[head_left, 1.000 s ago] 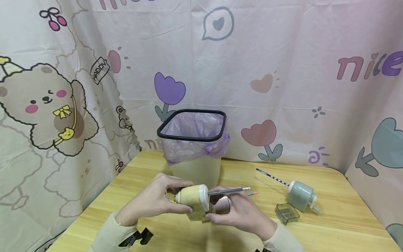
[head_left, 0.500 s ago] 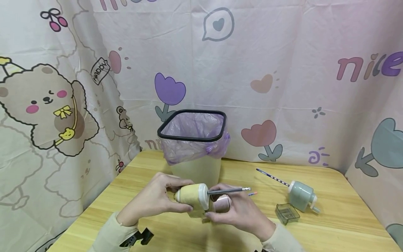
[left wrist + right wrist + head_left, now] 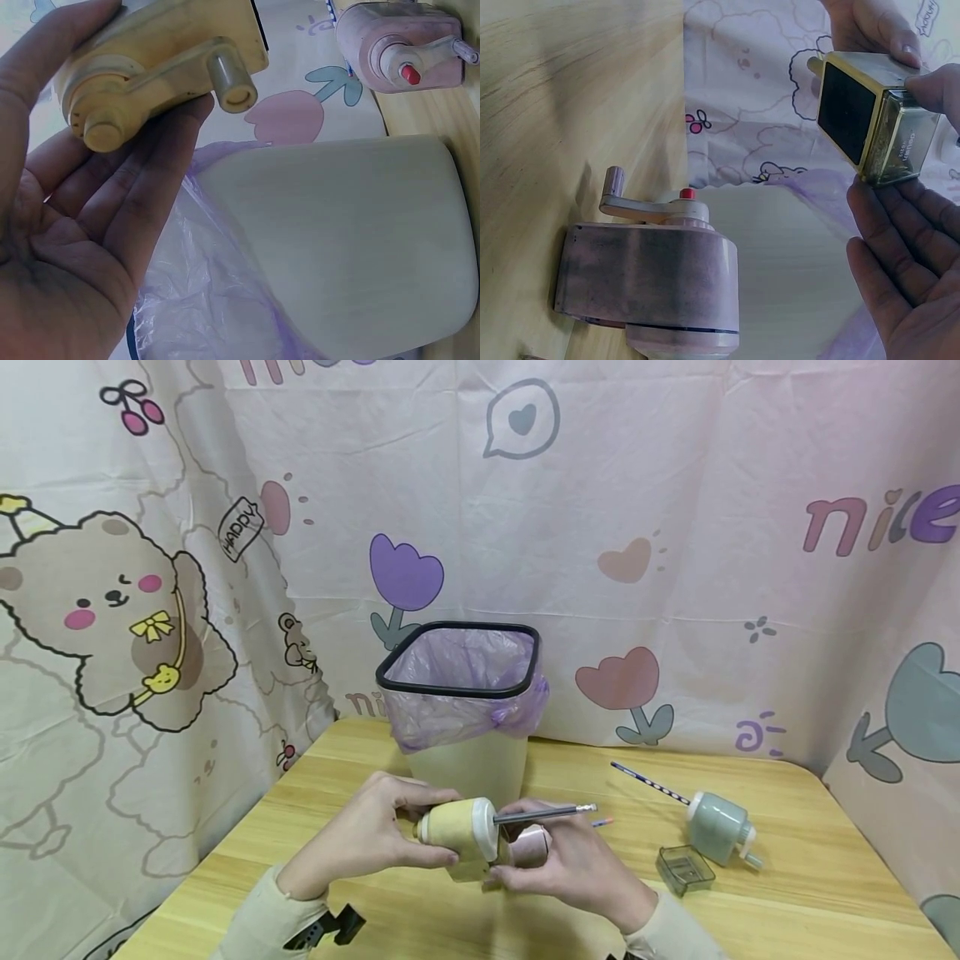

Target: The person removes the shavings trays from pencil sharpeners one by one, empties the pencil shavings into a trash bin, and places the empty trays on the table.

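My left hand (image 3: pixel 375 835) grips a yellow crank pencil sharpener (image 3: pixel 453 827) above the table, thumb on the near side and fingers behind. A dark pencil (image 3: pixel 540 815) sticks out of its white front end toward the right. The crank (image 3: pixel 184 71) shows in the left wrist view. My right hand (image 3: pixel 577 860) pinches the clear shavings drawer (image 3: pixel 911 142) of this sharpener between thumb and fingers. The drawer appears set in the sharpener's body; how far in, I cannot tell. In the head view, the right hand partly hides a pink crank sharpener (image 3: pixel 649 277) on the table.
Behind the hands stands a bin (image 3: pixel 468 760) with a purple bag and black rim. At right lies a grey-green sharpener (image 3: pixel 716 828) with a blue patterned pencil (image 3: pixel 648 782) in it, beside a loose clear drawer (image 3: pixel 684 868). A printed curtain (image 3: pixel 675 460) hangs behind the wooden table (image 3: pixel 810 893).
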Motion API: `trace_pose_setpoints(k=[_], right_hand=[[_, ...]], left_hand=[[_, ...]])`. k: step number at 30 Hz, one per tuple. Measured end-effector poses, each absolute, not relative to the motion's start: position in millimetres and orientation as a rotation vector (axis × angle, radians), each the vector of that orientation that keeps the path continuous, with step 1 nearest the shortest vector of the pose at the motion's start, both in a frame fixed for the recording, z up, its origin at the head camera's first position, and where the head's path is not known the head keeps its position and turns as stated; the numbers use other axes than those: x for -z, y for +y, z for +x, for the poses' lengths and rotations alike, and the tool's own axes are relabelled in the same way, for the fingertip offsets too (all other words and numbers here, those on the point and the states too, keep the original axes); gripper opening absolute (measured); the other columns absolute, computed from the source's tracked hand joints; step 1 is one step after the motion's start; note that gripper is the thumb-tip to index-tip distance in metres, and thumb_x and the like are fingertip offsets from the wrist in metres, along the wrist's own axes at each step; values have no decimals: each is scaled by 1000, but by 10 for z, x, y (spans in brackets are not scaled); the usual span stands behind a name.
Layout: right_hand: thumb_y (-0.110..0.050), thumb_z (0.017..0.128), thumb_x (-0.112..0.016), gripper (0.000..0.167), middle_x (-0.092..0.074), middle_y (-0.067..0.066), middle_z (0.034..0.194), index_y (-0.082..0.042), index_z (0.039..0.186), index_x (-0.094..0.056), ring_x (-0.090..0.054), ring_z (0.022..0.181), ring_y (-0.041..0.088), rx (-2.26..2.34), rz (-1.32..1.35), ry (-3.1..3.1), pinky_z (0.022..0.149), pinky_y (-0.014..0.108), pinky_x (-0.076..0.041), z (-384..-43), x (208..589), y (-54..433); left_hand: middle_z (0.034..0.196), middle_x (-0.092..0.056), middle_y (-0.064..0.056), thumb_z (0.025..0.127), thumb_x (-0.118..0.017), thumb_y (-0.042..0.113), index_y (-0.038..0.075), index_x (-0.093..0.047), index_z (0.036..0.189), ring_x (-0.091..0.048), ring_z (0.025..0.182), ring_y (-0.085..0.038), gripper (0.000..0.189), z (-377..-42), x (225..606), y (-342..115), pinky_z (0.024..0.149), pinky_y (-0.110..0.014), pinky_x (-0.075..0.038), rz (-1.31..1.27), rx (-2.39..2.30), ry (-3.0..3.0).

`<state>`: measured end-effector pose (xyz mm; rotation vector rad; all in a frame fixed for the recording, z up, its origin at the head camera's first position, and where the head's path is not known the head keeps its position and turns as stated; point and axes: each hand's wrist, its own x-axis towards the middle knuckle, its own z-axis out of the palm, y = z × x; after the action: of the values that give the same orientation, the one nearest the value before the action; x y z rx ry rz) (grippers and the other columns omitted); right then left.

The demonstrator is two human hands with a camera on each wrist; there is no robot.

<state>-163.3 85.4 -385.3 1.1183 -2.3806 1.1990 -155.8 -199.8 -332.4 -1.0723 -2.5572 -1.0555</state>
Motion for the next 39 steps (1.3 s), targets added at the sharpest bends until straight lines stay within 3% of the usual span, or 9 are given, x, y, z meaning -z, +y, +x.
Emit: trace_pose_setpoints(k=[12, 25, 39], right_hand=[[-33, 83, -93, 38, -73, -21, 107, -33, 114, -70, -70, 97, -1, -1277, 1116, -2353, 88, 25, -60, -1637, 3895, 845], [-26, 79, -93, 41, -75, -20, 107, -29, 113, -71, -71, 97, -2, -1198, 1152, -2297, 87, 25, -61, -1647, 3935, 846], [-23, 81, -92, 40, -76, -16, 109, -27, 115, -71, -70, 97, -1, -1227, 1198, -2276, 88, 28, -63, -1668, 3947, 856]], left_hand=[[109, -83, 9, 79, -97, 32, 21, -81, 124, -69, 86, 0, 49, -1579, 3348, -1996, 74, -24, -63, -1101, 1074, -2531], [110, -81, 14, 78, -98, 30, 24, -81, 123, -69, 86, 0, 49, -1571, 3366, -1983, 75, -24, -63, -1110, 1057, -2529], [111, -82, 10, 78, -98, 29, 21, -81, 124, -70, 87, 0, 49, -1582, 3389, -1986, 75, -25, -64, -1143, 1072, -2495]])
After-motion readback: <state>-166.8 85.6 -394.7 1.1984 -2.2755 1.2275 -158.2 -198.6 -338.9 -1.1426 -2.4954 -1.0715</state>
